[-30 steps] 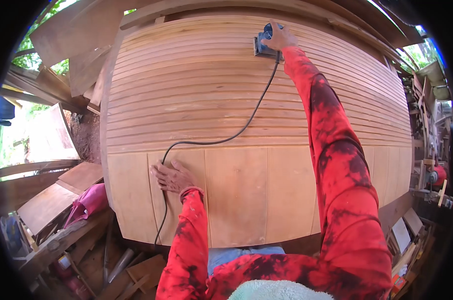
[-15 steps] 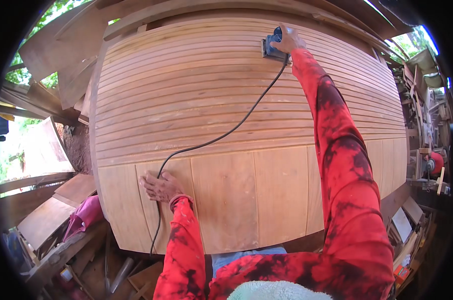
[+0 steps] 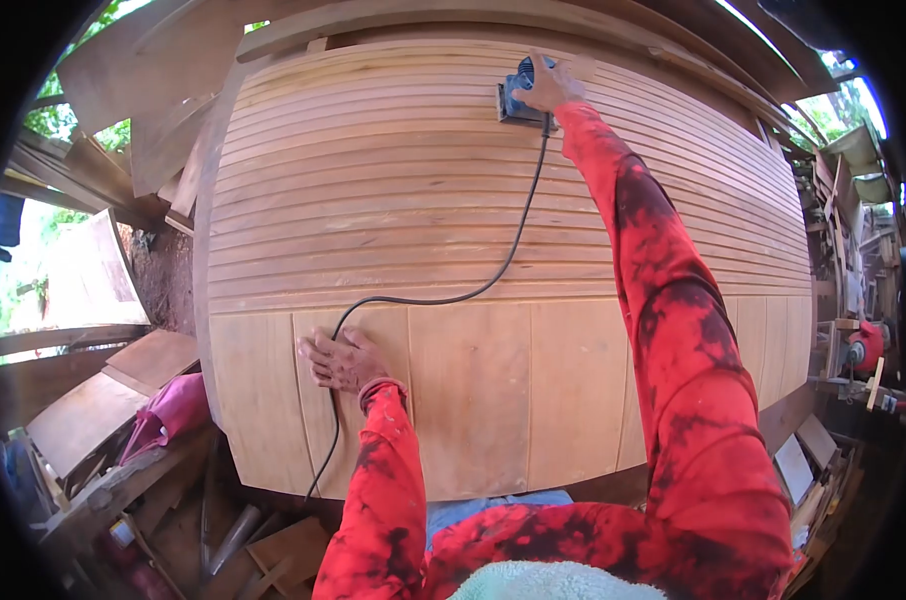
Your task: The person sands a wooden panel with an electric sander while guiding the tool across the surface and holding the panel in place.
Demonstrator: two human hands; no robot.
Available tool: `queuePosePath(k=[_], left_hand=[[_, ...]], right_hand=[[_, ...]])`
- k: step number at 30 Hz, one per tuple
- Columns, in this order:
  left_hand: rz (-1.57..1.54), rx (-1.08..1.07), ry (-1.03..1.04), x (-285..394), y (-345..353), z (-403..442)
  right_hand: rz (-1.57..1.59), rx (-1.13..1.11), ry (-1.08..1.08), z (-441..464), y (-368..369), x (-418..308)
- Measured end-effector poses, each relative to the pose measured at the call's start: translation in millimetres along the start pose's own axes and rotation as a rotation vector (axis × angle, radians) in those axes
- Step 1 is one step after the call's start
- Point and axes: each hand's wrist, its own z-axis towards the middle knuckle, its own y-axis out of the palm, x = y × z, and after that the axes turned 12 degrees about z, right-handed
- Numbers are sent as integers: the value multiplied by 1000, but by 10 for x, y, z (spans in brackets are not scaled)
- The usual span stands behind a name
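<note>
Sanding the panel (image 3: 468, 395), I reckon: my right hand (image 3: 556, 84) gripping sander (image 3: 516, 106), left hand (image 3: 348, 364) spread flat, cord (image 3: 423, 301) probably underneath; next pass needs slack.

On the panel (image 3: 470, 390), the sander (image 3: 518, 107) lies beyond and right of the left hand (image 3: 347, 364).

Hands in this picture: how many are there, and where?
2: the left hand rests on the wooden panel, over the black cord; the right hand grips the blue sander near the panel's far edge. No others show.
</note>
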Motion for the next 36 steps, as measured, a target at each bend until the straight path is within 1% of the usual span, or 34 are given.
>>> queuePosePath(k=[9,11,13,17,19,24,26,30,31,34,36], left_hand=[[-9,-67,-14,27,-112,2],[-34,-66,-15,46,-138,14],[-20,-102,-21,50,-157,12],[-35,-84,9,50,-144,-3],[-50,-82,2,42,-154,-2],[-37,-82,-10,65,-173,-20],[-40,-78,-1,87,-170,-19],[-41,-29,16,48,-91,-27],[-47,-24,14,39,-80,-35],[-17,-47,-5,52,-100,-46],[-29,-17,3,53,-76,-33]], right_hand=[[65,-29,-10,93,256,-665],[18,1,-21,98,326,-822],[28,-2,-23,118,365,-974],[67,29,-39,258,632,-1252],[30,61,-2,216,709,-1522],[142,133,-13,171,998,-2107],[205,73,18,14,869,-2291],[173,39,27,-42,824,-2240],[177,103,15,2,859,-2126],[185,115,5,75,797,-1793],[198,36,40,80,637,-1542]])
